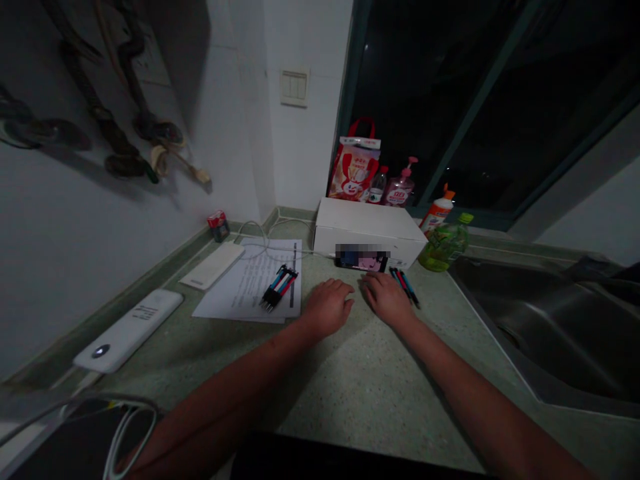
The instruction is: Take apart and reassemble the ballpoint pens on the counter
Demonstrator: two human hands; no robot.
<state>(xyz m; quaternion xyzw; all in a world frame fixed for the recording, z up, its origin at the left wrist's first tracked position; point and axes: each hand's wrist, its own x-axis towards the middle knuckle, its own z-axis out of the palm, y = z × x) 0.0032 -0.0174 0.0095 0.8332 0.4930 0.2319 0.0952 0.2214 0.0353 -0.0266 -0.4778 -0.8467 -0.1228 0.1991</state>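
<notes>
My left hand (327, 307) rests palm down on the green speckled counter (350, 393), its fingers loosely spread with nothing seen in them. Several pens (279, 288) in black, blue and red lie bunched on the printed sheets (235, 290) to its left. Across a small gap, my right hand (387, 298) also lies palm down, fingers apart. Its fingertips are just in front of a phone (361, 260) that leans sideways against a white box (367, 223); whether they touch it I cannot tell. More pens (405, 285) lie right beside this hand.
A white power bank-like device (133, 330) and a flat white box (213, 265) lie along the left wall, with a cable (280, 251) behind. Bottles, including a green one (445, 243), stand by the window. A metal sink (550, 327) is at right.
</notes>
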